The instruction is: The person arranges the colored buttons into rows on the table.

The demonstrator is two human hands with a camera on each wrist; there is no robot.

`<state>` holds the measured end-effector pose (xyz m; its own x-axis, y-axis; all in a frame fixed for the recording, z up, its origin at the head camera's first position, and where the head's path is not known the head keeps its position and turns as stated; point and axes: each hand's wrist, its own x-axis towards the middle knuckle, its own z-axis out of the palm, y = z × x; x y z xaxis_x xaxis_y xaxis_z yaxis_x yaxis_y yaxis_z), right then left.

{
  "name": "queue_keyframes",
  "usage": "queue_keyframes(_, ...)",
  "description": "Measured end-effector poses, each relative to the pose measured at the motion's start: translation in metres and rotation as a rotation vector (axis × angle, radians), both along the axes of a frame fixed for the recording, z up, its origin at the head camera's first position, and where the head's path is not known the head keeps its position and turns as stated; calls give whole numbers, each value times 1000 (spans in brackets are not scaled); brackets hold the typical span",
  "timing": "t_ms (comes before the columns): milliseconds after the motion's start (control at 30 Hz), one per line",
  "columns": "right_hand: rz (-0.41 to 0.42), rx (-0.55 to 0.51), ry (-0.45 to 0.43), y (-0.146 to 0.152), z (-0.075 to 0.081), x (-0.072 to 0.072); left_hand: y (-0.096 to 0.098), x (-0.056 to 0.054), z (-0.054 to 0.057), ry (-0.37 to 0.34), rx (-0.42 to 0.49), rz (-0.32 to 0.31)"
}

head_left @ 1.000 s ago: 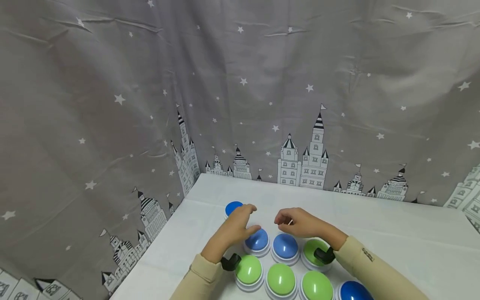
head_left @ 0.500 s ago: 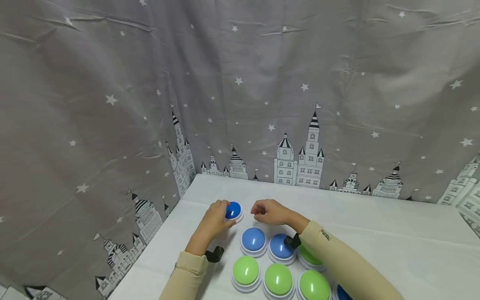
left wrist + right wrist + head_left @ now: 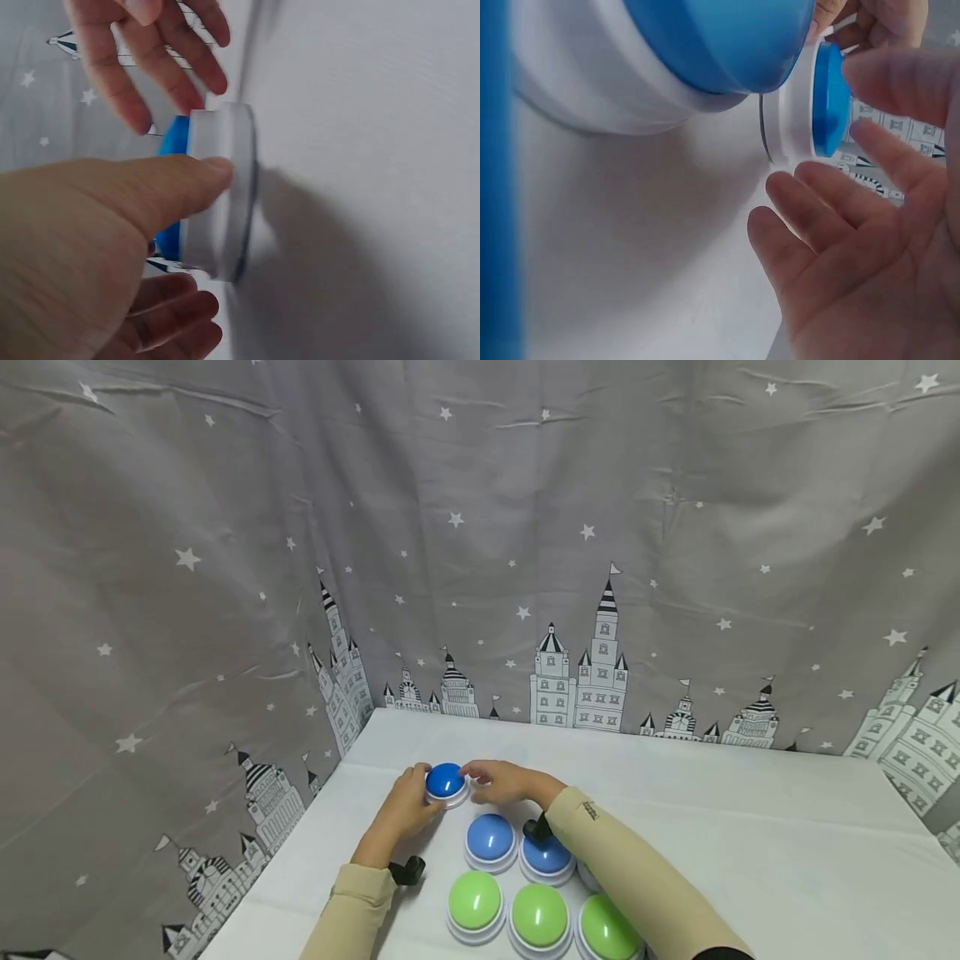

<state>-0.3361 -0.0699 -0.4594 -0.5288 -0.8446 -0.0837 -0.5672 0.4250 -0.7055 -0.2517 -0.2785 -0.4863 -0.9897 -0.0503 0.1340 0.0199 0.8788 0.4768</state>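
Note:
A blue dome push button point(image 3: 446, 779) with a white round base stands at the far left of the group. My left hand point(image 3: 402, 810) holds it from the left; in the left wrist view the thumb point(image 3: 191, 184) lies along the white base and the fingers curl on the other side. From the right, my right hand point(image 3: 504, 781) reaches to the same button, fingers spread and loosely bent. In the right wrist view its fingertips are close to the dome and base; contact is hard to tell.
Nearer me stand a lighter blue button point(image 3: 491, 837) and another blue button point(image 3: 546, 858), partly behind the right wrist camera. Green buttons point(image 3: 475, 900) form a front row, one partly under the right sleeve. A grey castle-print curtain point(image 3: 480, 568) hangs behind the white table point(image 3: 750, 843).
Both hands have moved forward and left, off the nearer blue buttons to the far one. The left hand has taken hold of it, and the right has come to its right side.

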Motion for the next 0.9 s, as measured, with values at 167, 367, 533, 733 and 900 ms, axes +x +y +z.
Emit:
queue_keyframes(167,25,3,-21,-6,-4,-2,-3,-4,-7,4,60,-33)
queue_keyframes(367,-10,-16,-24,-9,-8,-4,-5,-6,-10,35,77,-36)
queue_keyframes(533,-46,-47,-72,-6,-8,-2,0,-7,-9,19,105,-53)
queue_keyframes(733,-87,-58,-62,-7,-6,3,1,-5,-2,14,106,-54)
queue_keyframes(900,-103,-82,-1,-4,-1,6,2,-7,3,39,116,-65)
